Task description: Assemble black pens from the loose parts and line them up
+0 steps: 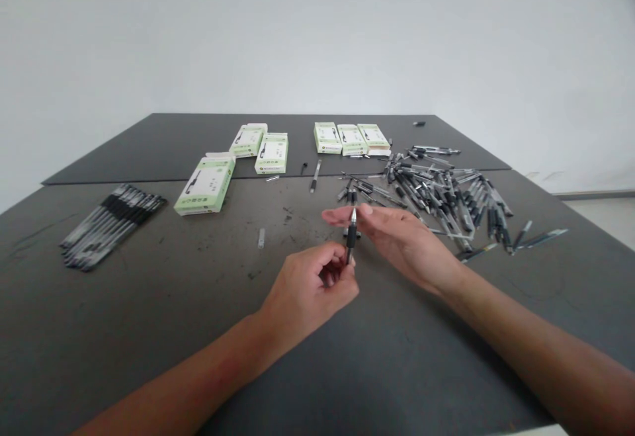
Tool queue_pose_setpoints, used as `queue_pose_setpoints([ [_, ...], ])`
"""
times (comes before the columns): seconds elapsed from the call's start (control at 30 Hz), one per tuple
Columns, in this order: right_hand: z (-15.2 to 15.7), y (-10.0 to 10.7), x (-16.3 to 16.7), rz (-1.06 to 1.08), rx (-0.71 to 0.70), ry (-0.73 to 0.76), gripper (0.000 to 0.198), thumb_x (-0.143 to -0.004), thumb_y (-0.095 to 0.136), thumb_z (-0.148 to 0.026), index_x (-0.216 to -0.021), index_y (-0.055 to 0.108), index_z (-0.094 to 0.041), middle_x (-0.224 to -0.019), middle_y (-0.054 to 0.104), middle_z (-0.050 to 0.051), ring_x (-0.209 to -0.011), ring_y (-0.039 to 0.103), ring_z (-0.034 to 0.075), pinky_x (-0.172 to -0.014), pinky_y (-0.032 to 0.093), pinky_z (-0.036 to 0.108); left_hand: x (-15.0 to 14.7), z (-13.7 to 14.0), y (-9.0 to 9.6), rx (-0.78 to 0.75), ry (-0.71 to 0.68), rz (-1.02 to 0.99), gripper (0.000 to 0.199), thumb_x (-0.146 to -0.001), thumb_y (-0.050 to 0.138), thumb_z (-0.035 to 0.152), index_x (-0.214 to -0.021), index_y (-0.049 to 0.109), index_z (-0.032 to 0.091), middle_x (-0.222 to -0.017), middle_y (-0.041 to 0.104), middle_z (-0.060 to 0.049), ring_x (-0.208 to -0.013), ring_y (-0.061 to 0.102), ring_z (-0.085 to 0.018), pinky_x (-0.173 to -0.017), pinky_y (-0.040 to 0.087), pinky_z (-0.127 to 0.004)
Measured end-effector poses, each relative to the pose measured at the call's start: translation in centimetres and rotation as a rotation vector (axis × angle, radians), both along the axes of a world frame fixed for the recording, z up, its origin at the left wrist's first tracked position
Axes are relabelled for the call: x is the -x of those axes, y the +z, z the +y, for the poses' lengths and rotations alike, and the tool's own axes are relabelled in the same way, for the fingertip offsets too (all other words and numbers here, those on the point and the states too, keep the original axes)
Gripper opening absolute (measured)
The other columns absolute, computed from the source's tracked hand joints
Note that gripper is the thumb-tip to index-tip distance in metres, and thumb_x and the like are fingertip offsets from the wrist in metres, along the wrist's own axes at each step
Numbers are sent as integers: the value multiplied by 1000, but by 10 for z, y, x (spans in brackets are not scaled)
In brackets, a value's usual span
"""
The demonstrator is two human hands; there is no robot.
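Observation:
My left hand [315, 284] is closed around the lower part of a gel pen [351, 237]. The pen stands nearly upright, with its black grip and silver cone tip pointing up. Beside that tip is my right hand [407, 241], its fingers stretched out to the left behind the pen and its thumb close to the cone. Whether the right fingers touch the tip cannot be made out. Under and behind the right hand lie a few dark pen parts, partly hidden by it.
A large heap of loose pens [441, 191] covers the right side of the table [208, 330]. At left lies a neat row of pens [114, 227]. Several green-white boxes, including a larger-looking box [207, 183], stand farther back. A clear cap [261, 238] and a single pen [315, 176] lie mid-table.

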State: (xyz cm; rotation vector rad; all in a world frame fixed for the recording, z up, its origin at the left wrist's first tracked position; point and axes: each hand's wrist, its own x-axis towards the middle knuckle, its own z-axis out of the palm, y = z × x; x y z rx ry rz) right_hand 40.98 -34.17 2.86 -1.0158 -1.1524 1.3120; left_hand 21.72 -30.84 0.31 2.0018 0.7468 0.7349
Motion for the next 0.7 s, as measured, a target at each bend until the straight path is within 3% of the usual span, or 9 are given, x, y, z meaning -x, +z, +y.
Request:
queue_pose_setpoints([
  [0.1,0,-4,-2,-38,39,-99,23,-90,86,-50,-102,88,-30,-118,84,5,-120,72,25,-114,47,43,-1,-1,-2,-5,-21,-5,10,-88,61,18,-84,69,19,-72,72,3,-63,65,-12,-64,49,-22],
  [0.17,1,-4,-2,-21,39,-133,24,-84,91,-51,-98,87,-31,-115,84,4,-118,73,25,-112,49,42,-1,-1,-3,-3,-25,-3,10,-89,61,18,-85,70,20,-72,73,3,-63,66,-12,-65,49,-22],
  [0.3,0,-1,2,78,40,-19,47,-99,68,-67,-118,86,-28,-131,80,9,-136,66,27,-119,44,43,0,-1,-2,14,-22,-10,10,-90,62,19,-85,71,20,-71,72,3,-63,66,-12,-63,49,-21],
  [0.4,-2,0,5,36,46,36,38,-101,70,-57,-117,86,-26,-132,80,9,-133,67,26,-118,45,41,0,0,-2,19,-15,-17,10,-89,62,18,-86,72,20,-72,73,3,-64,68,-12,-64,50,-21],
  [0.5,-1,-3,5,-2,59,-51,22,-89,87,-48,-101,88,-29,-111,84,4,-111,75,23,-103,55,38,1,0,-2,10,-39,-16,11,-87,62,15,-86,72,20,-76,76,2,-67,71,-13,-67,52,-22],
  [0.57,-1,-4,5,28,56,-113,22,-80,95,-47,-90,85,-30,-98,83,2,-103,75,23,-93,57,36,1,0,-2,7,-51,-15,12,-87,61,15,-87,72,20,-77,77,2,-68,72,-13,-67,52,-22],
  [0.7,-1,-1,5,124,77,-22,50,-95,70,-71,-119,84,-29,-122,82,7,-114,73,26,-97,57,39,0,-1,-2,26,-39,-25,13,-87,60,16,-91,73,20,-76,78,3,-66,72,-13,-65,53,-21],
])
